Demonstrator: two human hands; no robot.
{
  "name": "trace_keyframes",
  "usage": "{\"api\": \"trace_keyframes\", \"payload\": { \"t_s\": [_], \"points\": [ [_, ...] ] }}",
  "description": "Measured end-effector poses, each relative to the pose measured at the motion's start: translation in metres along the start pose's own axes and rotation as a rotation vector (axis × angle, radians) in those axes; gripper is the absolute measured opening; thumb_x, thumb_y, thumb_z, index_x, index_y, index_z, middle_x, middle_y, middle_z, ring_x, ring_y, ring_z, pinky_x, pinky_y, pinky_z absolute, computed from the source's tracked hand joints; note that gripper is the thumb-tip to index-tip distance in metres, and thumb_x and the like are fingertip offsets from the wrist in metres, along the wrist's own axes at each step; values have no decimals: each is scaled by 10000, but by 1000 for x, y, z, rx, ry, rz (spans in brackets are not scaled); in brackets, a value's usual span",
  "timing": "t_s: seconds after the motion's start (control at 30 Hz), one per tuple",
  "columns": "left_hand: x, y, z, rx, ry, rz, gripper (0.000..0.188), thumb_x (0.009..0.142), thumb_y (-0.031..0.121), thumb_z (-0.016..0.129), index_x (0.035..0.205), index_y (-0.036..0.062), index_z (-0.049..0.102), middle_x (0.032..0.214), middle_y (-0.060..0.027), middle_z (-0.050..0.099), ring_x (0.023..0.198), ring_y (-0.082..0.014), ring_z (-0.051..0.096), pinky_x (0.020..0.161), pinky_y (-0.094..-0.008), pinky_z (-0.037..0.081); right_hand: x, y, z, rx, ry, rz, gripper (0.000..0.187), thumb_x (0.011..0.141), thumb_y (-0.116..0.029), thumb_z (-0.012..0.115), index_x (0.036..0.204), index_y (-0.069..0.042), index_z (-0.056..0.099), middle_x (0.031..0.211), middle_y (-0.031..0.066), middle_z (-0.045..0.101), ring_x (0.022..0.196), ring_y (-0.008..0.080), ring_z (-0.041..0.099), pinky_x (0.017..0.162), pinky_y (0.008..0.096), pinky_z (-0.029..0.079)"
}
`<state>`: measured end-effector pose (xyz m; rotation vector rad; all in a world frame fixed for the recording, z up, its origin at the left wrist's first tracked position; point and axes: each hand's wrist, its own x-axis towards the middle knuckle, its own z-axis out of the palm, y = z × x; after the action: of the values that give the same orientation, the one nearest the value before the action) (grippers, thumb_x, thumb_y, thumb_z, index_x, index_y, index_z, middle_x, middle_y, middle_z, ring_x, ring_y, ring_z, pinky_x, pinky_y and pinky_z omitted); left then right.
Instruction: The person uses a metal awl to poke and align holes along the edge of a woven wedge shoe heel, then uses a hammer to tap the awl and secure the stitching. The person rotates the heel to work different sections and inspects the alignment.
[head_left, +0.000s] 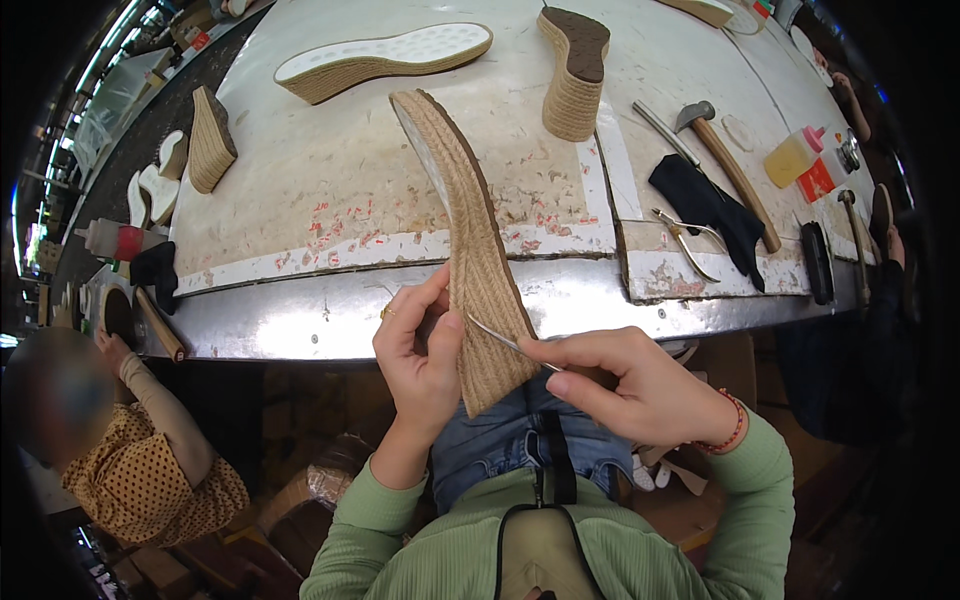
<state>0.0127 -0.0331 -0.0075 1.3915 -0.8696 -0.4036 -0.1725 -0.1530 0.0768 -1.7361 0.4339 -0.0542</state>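
A rope-wrapped wedge sole (468,215) stands on its side edge in front of me, its thick heel end toward my lap and its narrow toe over the table. My left hand (415,350) grips the heel part from the left, thumb against the braided rope. Between the thumb and fingers of my right hand (630,385) is a thin, curved metal tool (495,335), its pointed tip touching the rope side near my left thumb. Whether the tip is in the rope or only on it, I cannot tell.
More wedge soles (385,60) (575,75) (210,140) lie on the worn table (300,190). At the right are a hammer (735,165), pliers (685,240), a black cloth (705,200) and a yellow liquid bottle (793,157). A co-worker (160,450) sits at the left.
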Motion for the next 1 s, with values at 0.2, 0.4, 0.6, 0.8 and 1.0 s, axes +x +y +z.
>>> {"api": "trace_keyframes", "payload": {
  "t_s": [0.2,0.4,0.6,0.8,1.0],
  "points": [
    [0,1,2,-35,20,-28,388,840,-14,618,1224,-65,636,932,-57,592,863,-124,547,800,-252,450,2,0,2,-20,-9,17,349,966,-73,594,1299,31,600,777,66,649,692,77,508,638,262,448],
    [1,3,2,21,19,5,393,808,-54,595,1196,-65,654,929,-55,586,849,-120,537,779,-242,442,6,-17,-1,-144,-43,-15,340,948,-51,579,1269,63,594,822,176,673,686,205,624,643,317,489],
    [-1,4,3,13,18,12,307,855,2,575,1137,-86,662,973,-67,616,902,-119,551,843,-265,438,12,-32,-5,-239,-119,44,313,943,-42,557,1228,81,598,842,227,669,675,290,648,632,341,498],
    [3,4,2,38,11,14,385,806,-63,571,1181,-75,658,896,-49,565,827,-119,521,754,-238,436,12,-28,-7,-190,-108,10,341,943,-52,567,1264,63,590,827,199,674,664,265,644,624,341,495],
    [2,4,3,-27,10,-24,363,836,-29,580,1189,-74,652,898,-46,571,835,-114,533,781,-239,441,-6,-5,-2,-118,-11,-76,363,943,-60,595,1294,36,594,844,161,674,700,174,605,666,309,486]
  ]
}}
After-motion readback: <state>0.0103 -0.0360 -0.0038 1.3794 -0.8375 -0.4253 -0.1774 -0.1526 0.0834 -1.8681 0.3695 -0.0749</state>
